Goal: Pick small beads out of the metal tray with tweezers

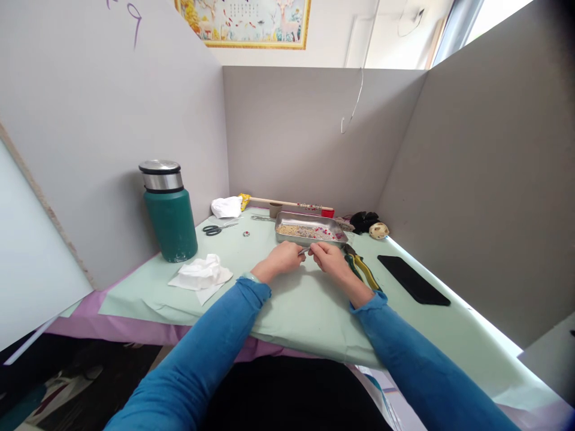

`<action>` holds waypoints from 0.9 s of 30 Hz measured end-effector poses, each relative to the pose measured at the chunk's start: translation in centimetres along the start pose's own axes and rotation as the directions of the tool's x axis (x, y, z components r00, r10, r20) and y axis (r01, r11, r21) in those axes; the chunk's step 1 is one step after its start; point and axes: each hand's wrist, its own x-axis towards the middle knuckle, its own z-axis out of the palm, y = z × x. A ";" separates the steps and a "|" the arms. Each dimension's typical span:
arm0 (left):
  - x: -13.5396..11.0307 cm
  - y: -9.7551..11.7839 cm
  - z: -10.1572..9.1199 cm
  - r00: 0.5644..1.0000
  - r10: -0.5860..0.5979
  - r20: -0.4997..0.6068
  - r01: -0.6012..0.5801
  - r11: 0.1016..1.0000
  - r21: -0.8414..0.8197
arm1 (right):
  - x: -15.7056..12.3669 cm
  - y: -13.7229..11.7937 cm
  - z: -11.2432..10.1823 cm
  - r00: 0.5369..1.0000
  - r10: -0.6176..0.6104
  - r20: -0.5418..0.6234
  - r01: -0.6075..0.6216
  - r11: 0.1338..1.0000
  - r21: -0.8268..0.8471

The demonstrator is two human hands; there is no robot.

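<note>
And here are the two hands, close together just on the near side of the metal tray (309, 219), backs turned up, fingers curled inward. The left hand (283, 258) pinches a slim grey piece (304, 250), too small to make out; the right hand (329, 258) has its fingertips bunched at the other end, though whether they grip it, I cannot tell. Both forearms slant in from the sides, blue sleeves (224, 323) ending short of the wrists, a pale bracelet (248, 276) on the left one.

Right of the tray, at the near side, lie the pliers (369, 274); farther right, a flat black slab (413, 280). Left of the tray: a small ring (246, 234), scissors (212, 230), then the green flask (171, 224). Nearer than those, still left of the tray, a crumpled tissue (202, 272) sits on the tabletop (305, 311).
</note>
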 end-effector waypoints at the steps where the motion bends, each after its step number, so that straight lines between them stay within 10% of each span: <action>1: 0.0 -0.1 0.1 1.000 0.002 -0.004 -0.002 1.000 0.009 | 0.0 0.0 0.0 1.000 0.001 -0.001 -0.001 1.000 -0.005; 27: -0.4 0.3 -0.5 1.000 0.009 -0.011 -0.010 0.995 -0.100 | 0.0 0.1 -0.1 0.993 0.070 0.095 -0.095 0.952 0.290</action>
